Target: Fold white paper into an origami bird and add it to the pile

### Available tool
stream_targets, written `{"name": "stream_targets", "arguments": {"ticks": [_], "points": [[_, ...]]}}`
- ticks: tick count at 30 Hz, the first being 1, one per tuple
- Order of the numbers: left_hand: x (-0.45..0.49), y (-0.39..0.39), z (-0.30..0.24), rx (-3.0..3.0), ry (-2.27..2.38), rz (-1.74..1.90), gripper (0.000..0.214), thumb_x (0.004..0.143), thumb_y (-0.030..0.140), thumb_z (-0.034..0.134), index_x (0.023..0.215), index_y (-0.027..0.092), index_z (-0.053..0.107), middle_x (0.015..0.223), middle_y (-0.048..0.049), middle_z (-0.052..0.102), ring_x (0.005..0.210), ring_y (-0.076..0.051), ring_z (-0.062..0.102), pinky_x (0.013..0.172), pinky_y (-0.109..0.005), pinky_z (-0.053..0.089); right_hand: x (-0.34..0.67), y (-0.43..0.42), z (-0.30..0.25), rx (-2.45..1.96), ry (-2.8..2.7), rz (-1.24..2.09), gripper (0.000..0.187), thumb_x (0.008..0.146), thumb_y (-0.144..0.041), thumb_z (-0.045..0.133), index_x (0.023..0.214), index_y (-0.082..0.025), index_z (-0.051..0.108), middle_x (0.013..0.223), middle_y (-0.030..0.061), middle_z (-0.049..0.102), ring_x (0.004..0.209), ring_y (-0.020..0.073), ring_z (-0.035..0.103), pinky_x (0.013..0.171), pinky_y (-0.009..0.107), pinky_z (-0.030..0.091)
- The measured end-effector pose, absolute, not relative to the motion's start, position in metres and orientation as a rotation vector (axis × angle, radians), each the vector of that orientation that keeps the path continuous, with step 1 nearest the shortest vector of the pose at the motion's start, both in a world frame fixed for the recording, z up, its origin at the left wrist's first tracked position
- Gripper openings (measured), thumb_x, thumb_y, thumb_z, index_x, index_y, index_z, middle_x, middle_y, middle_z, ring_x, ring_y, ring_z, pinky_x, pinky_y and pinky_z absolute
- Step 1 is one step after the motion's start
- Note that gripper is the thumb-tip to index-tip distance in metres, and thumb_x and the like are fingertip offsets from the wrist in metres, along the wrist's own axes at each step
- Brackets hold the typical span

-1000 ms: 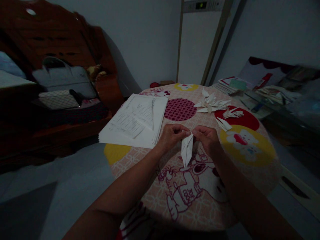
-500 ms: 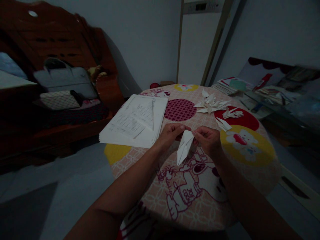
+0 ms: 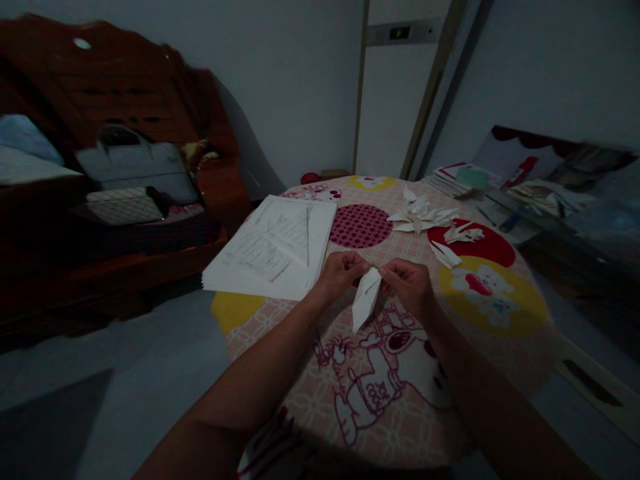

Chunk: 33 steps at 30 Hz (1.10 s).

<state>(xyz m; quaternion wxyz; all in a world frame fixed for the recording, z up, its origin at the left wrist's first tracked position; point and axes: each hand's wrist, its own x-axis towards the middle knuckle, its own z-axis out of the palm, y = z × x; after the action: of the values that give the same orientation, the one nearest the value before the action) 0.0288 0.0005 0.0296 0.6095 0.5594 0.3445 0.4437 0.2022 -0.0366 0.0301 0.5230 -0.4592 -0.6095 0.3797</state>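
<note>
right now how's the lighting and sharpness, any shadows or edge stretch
Head view: dim overall, with a dark curved shadow on the wall beside the carved wooden bench; head view: the folded white paper between the left hand and right hand stands out pale, its finer creases unclear; head view: wide-angle stretch toward the edges, far-right clutter looks smeared.

2 hands [image 3: 341, 275] [image 3: 411, 285] | 1 held ppr [image 3: 367, 297] | 1 rnd tbl [image 3: 417, 437]

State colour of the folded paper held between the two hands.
The folded paper is white, best seen in the head view.
</note>
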Motion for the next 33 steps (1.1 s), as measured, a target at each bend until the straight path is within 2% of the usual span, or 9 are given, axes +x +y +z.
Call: {"name": "stream_targets", "arguments": {"ticks": [5,11,17,22,29,33], "points": [[0.030,0.000,0.028,1.333,0.848,1.094,0.038,0.067,0.045,0.077,0.061,0.013,0.057,0.053,0.0032,0.051,0.049,-0.006,0.041,0.050,-0.021,0.029,0.201,-0.035,0.031,-1.118,-1.426,1.028,0.027,0.076,-0.039,0.069,0.062,-0.017,0.065,0.048,-0.0008,0.060,0.042,0.0109,0.053,0.041,0.021,0.042],[0.035,-0.007,0.033,1.167,0.791,0.942,0.038,0.064,0.045,0.079,0.063,0.014,0.056,0.058,0.0009,0.057,0.049,-0.008,0.048,0.051,-0.023,0.036,0.202,-0.036,0.030,-1.148,-1.270,1.135,0.028,0.070,-0.038,0.073,0.055,-0.017,0.062,0.044,-0.0012,0.058,0.035,0.0093,0.048,0.034,0.020,0.035],[0.036,-0.005,0.031,1.243,0.797,0.969,0.041,0.062,0.044,0.081,0.056,0.015,0.052,0.048,0.0054,0.046,0.045,-0.005,0.036,0.047,-0.022,0.025,0.201,-0.036,0.026,-1.133,-1.258,1.143,0.028,0.071,-0.037,0.073,0.056,-0.017,0.062,0.044,-0.0015,0.058,0.035,0.0089,0.047,0.034,0.019,0.035],[0.035,-0.007,0.033,1.160,0.810,0.985,0.044,0.057,0.045,0.084,0.054,0.016,0.051,0.048,0.0043,0.050,0.044,-0.006,0.039,0.048,-0.023,0.027,0.198,-0.035,0.027,-1.085,-1.300,1.174,0.029,0.073,-0.041,0.073,0.059,-0.017,0.064,0.046,-0.0008,0.059,0.039,0.0104,0.052,0.038,0.021,0.041],[0.041,-0.007,0.028,1.151,0.786,0.927,0.045,0.060,0.050,0.083,0.060,0.015,0.056,0.054,0.0020,0.056,0.047,-0.007,0.046,0.049,-0.022,0.032,0.202,-0.036,0.028,-1.128,-1.189,1.185,0.028,0.068,-0.039,0.076,0.056,-0.017,0.062,0.043,-0.0020,0.057,0.035,0.0085,0.046,0.033,0.019,0.033],[0.040,-0.006,0.026,1.160,0.759,0.988,0.044,0.062,0.049,0.082,0.059,0.015,0.055,0.054,0.0013,0.057,0.047,-0.007,0.046,0.049,-0.022,0.034,0.201,-0.036,0.028,-1.099,-1.205,1.176,0.029,0.070,-0.040,0.075,0.058,-0.017,0.063,0.045,-0.0016,0.058,0.037,0.0092,0.049,0.035,0.019,0.037]]}}
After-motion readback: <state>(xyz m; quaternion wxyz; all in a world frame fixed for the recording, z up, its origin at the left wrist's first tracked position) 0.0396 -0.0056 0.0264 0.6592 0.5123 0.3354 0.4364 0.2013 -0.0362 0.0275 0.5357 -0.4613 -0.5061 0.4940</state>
